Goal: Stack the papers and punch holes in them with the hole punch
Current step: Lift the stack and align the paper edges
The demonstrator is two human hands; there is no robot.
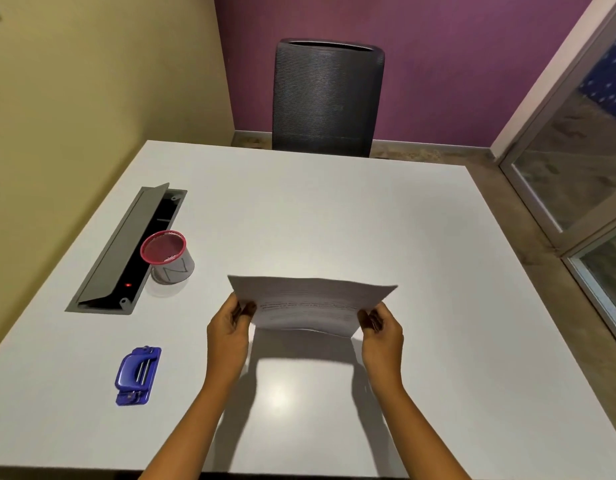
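Note:
I hold a stack of printed white papers (311,303) upright above the middle of the white table (334,209). The stack's lower edge hangs just over the tabletop and throws a shadow below it. My left hand (230,323) grips the papers' left edge and my right hand (381,327) grips their right edge. A blue hole punch (137,375) lies flat on the table to the left of my left forearm, apart from both hands.
A red mesh pen cup (168,256) stands at the left, beside an open grey cable hatch (126,247) set into the tabletop. A dark office chair (327,98) is pushed in at the far edge. A glass partition (583,168) runs along the right.

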